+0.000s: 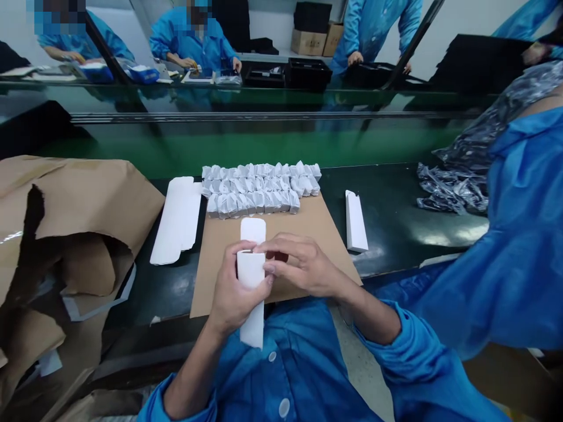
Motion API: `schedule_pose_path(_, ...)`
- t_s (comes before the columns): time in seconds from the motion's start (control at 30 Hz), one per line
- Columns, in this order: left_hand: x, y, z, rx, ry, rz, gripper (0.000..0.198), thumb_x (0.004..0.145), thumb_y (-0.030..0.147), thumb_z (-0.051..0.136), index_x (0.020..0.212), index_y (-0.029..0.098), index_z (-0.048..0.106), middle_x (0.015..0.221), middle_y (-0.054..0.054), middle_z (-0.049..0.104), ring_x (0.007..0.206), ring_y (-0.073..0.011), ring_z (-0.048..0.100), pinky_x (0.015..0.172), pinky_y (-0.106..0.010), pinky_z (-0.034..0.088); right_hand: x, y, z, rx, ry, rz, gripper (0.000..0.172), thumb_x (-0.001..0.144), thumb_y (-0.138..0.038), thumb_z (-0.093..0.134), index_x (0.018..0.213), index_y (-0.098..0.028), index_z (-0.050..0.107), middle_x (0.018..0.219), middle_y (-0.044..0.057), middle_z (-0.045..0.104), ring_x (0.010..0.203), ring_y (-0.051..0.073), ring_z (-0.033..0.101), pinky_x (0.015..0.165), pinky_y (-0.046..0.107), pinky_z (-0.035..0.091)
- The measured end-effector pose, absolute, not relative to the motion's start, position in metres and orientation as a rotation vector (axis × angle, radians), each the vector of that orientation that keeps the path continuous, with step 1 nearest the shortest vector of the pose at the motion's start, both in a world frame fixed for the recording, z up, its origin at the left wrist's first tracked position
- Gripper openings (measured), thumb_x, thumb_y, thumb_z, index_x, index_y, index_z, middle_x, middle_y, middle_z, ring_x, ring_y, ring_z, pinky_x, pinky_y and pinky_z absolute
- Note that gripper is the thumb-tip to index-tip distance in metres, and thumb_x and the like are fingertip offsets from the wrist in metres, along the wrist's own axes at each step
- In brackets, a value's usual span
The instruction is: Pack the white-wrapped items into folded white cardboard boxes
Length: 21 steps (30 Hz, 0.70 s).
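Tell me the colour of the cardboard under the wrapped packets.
The cardboard is plain light brown, best seen in the head view.

Pretty simple setup on the worktop: a cardboard sheet sits in the middle, with rows of small wrapped pieces along its far edge. There's a flat carton blank just left of it and a narrower carton just right. Kraft paper wrapping is further left, plastic bags further right. Above the sheet's near part, a carton sleeve sits between the left hand and right hand.
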<state>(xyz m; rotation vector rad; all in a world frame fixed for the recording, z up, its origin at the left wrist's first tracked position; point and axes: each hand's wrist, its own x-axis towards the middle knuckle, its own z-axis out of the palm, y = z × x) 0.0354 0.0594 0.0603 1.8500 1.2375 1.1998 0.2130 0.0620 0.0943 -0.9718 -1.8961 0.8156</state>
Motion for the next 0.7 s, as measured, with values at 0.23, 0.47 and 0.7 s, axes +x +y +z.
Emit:
schedule_pose_path(0.23,0.029,0.057,0.053,1.952,1.241,1.001,0.038,0.071,0.031,0.069,0.104,0.024,0.05,0.1,-0.001,0.06,0.077,-0.0159,0.06,0.062,-0.026,0.048,0.219,0.086,0.095,-1.012,-1.209,1.325,0.032,0.091,-0.045,0.06,0.082,-0.016,0.065,0.067,-0.001,0.058,0.056,0.01,0.055,0.051,0.022,0.044)
schedule_pose_path(0.47,0.034,0.055,0.047,1.887,1.278,1.047,0.055,0.072,0.033,0.07,0.117,0.022,0.04,0.103,-0.005,0.06,0.081,-0.0184,0.065,0.064,-0.029,0.052,0.202,0.081,0.094,-0.959,-1.294,1.549,0.031,0.069,-0.034,0.084,0.084,-0.015,0.065,0.078,-0.001,0.062,0.069,0.009,0.054,0.059,0.02,0.043)
schedule_pose_path(0.7,0.037,0.048,0.046,1.84,1.242,1.112,0.101,0.077,0.03,0.07,0.151,0.022,0.002,0.128,-0.016,0.056,0.104,-0.0244,0.066,0.077,-0.033,0.056,0.201,0.075,0.091,-0.958,-1.366,1.406,0.026,0.077,-0.037,0.078,0.089,-0.015,0.069,0.086,0.003,0.066,0.078,0.014,0.06,0.068,0.026,0.049)
